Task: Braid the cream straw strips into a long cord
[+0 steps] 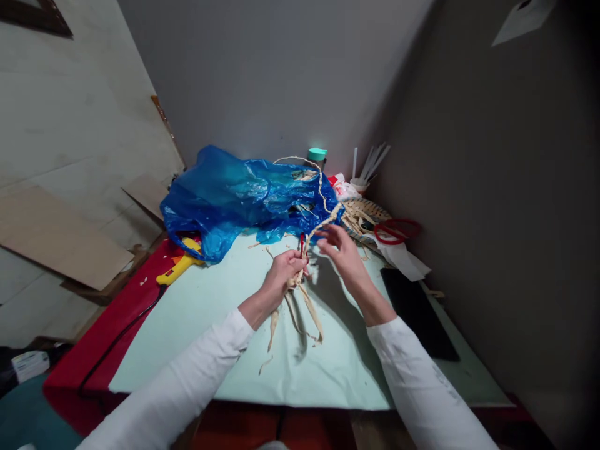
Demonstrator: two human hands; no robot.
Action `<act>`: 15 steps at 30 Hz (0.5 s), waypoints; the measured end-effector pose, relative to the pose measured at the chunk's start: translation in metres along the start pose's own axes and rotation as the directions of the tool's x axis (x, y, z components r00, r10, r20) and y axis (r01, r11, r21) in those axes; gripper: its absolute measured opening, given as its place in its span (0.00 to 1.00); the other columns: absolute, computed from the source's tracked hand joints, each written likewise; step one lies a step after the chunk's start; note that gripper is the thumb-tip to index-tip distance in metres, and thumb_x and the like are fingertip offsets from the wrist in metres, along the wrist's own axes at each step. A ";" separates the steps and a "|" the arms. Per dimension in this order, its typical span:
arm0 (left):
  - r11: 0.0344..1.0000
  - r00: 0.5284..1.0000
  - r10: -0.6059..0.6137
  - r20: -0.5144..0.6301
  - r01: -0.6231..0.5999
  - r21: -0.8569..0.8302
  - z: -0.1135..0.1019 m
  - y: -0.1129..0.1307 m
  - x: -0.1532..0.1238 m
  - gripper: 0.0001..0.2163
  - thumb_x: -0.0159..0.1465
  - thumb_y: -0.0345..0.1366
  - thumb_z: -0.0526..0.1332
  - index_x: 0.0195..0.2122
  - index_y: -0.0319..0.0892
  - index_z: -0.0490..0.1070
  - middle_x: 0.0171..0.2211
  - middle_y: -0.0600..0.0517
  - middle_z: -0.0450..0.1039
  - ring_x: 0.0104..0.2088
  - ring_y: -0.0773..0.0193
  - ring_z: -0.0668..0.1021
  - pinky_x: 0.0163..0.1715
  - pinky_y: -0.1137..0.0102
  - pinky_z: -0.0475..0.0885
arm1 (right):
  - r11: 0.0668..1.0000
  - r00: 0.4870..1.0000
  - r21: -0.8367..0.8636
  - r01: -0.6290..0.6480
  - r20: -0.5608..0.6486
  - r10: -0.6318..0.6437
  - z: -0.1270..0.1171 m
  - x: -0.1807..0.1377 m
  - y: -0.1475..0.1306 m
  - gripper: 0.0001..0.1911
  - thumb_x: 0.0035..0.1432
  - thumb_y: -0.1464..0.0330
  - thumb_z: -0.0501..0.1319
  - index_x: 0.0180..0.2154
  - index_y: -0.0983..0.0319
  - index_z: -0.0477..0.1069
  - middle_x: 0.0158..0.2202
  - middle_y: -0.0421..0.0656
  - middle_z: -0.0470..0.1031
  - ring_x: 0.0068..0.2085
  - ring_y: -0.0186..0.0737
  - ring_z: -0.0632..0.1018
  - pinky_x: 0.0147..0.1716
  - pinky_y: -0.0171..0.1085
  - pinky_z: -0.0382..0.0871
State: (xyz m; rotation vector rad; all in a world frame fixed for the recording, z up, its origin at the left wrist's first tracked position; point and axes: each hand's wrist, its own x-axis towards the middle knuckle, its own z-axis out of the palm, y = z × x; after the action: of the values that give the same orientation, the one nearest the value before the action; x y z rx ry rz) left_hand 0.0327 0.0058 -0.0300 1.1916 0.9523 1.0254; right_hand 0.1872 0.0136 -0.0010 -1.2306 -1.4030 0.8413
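My left hand is closed around a bundle of pale straw strips whose loose ends hang down onto the light green sheet. A small red-tipped tool pokes up beside its fingers. My right hand pinches a twisted straw cord that runs up and arcs back over a crumpled blue plastic bag. Both hands are held just above the sheet, close together.
A yellow glue gun with a black cable lies at the left on the red cloth. Red scissors, a woven straw piece, white paper and a dark flat object lie right. A teal-lidded jar and a cup of sticks stand by the wall.
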 end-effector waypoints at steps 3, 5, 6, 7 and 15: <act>0.991 0.999 0.005 -0.049 0.001 0.131 0.003 -0.002 0.001 0.07 0.57 0.38 0.62 0.32 0.40 0.70 0.21 0.54 0.73 0.23 0.68 0.72 0.25 0.75 0.62 | 0.962 0.999 0.273 -0.005 -0.035 0.016 -0.012 0.019 -0.016 0.26 0.54 0.60 0.60 0.54 0.60 0.62 0.54 0.48 0.73 0.54 0.42 0.74 0.50 0.42 0.68; 0.977 0.997 0.012 -0.071 0.004 0.213 0.006 -0.002 0.001 0.05 0.57 0.36 0.62 0.31 0.40 0.70 0.20 0.54 0.73 0.23 0.67 0.74 0.26 0.74 0.62 | 0.911 0.997 0.411 -0.037 -0.041 0.059 -0.016 0.034 -0.028 0.23 0.51 0.61 0.63 0.49 0.60 0.66 0.49 0.48 0.77 0.50 0.43 0.76 0.50 0.43 0.69; 0.969 0.997 0.014 -0.079 0.006 0.247 0.007 -0.002 0.001 0.04 0.57 0.35 0.61 0.30 0.41 0.70 0.20 0.54 0.73 0.23 0.66 0.74 0.26 0.74 0.62 | 0.895 0.997 0.444 -0.039 -0.041 0.063 -0.017 0.042 -0.035 0.22 0.50 0.61 0.65 0.47 0.61 0.67 0.45 0.47 0.78 0.48 0.43 0.78 0.49 0.44 0.69; 0.961 0.996 0.016 -0.086 0.009 0.275 0.008 -0.001 0.001 0.03 0.57 0.35 0.61 0.30 0.41 0.70 0.19 0.55 0.73 0.23 0.65 0.74 0.26 0.73 0.62 | 0.896 0.998 0.443 -0.017 -0.049 0.043 -0.018 0.049 -0.041 0.22 0.48 0.62 0.66 0.45 0.61 0.68 0.42 0.46 0.79 0.44 0.43 0.79 0.47 0.43 0.70; 0.946 0.995 -0.027 -0.096 0.057 0.319 0.010 0.006 0.002 0.03 0.57 0.33 0.59 0.27 0.42 0.68 0.20 0.53 0.74 0.24 0.63 0.77 0.27 0.72 0.66 | 0.898 0.928 0.235 0.372 -0.102 -0.358 0.000 0.100 -0.058 0.13 0.48 0.70 0.60 0.39 0.59 0.68 0.39 0.43 0.78 0.43 0.40 0.78 0.44 0.39 0.72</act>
State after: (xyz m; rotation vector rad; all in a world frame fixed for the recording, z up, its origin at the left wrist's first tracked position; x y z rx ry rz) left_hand 0.0419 0.0057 -0.0233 1.3950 1.2469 0.9178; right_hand 0.1800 0.0974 0.0786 -0.7591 -1.3779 0.6886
